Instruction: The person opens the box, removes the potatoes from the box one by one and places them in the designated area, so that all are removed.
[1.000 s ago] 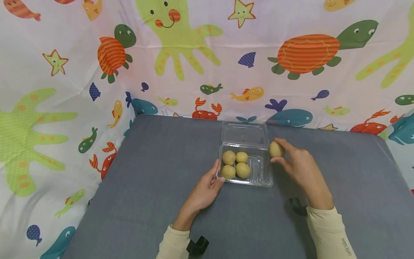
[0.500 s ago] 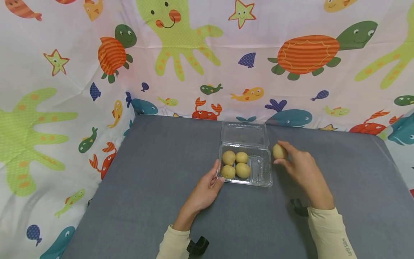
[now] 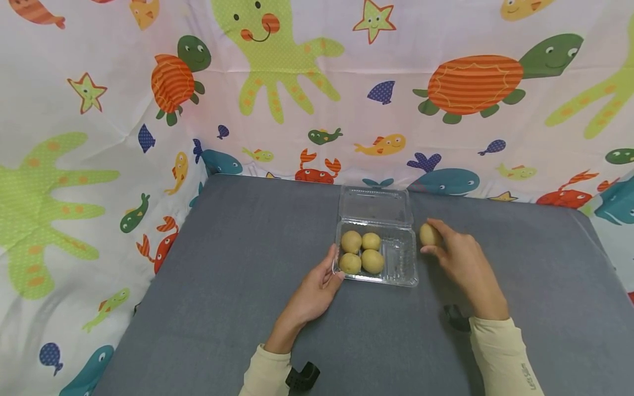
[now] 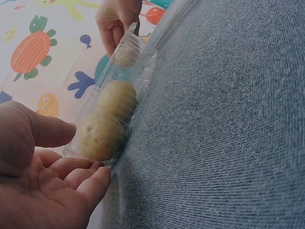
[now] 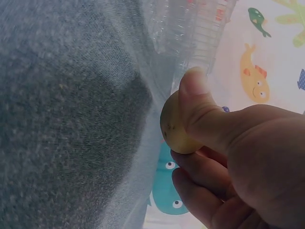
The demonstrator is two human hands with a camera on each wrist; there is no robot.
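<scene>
A clear plastic clamshell box (image 3: 400, 258) lies on the grey cloth with its lid (image 3: 375, 204) folded back towards the wall. Several small, round, yellowish potatoes (image 3: 372, 261) fill its left side; the right side is bare. My left hand (image 3: 313, 292) holds the box by its near left corner, thumb at the rim and fingers low along the wall. Just right of the box, my right hand (image 3: 463, 261) pinches another potato (image 5: 172, 126) between thumb and fingers. In the right wrist view this potato shows small dark specks, and the thumb covers part of it.
A grey cloth (image 3: 223, 286) covers the table. Behind and to the left hangs a white curtain (image 3: 292, 148) printed with sea animals. Each wrist carries a black strap mount (image 3: 303, 377) below light sleeves.
My right hand has moved slightly right and away from the box's right edge, with the potato still pinched. The left hand and the box stay in place.
</scene>
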